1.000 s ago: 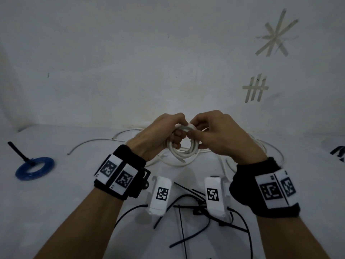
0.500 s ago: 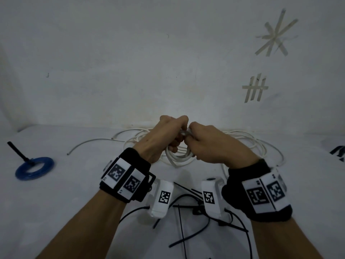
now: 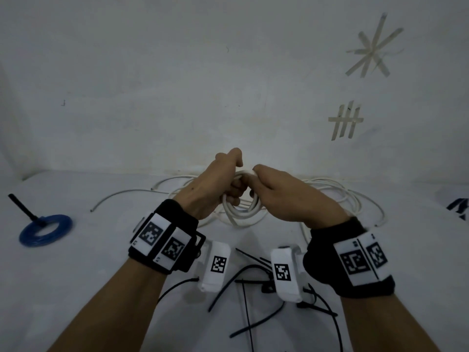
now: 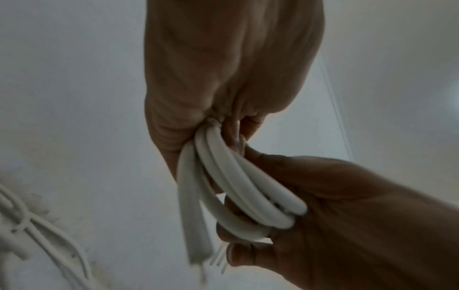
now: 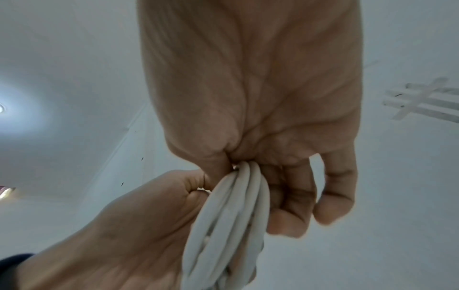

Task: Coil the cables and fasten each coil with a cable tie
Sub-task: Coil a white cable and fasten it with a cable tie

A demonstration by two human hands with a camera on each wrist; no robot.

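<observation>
White cable coil (image 3: pixel 241 212): several loops, held up between both hands, hanging below the knuckles. Left hand (image 3: pixel 210 189): fingers curled round the loops on its side. Right hand (image 3: pixel 286 196): thumb and fingers pinch the loops on the opposite side; hands nearly touching. Loose white cable (image 3: pixel 342 196): spread on the table beyond and right of the hands. Black cable ties (image 3: pixel 251 311): scattered beneath the wrists. Blue coil (image 3: pixel 45 229): tied, well left of the left hand.
</observation>
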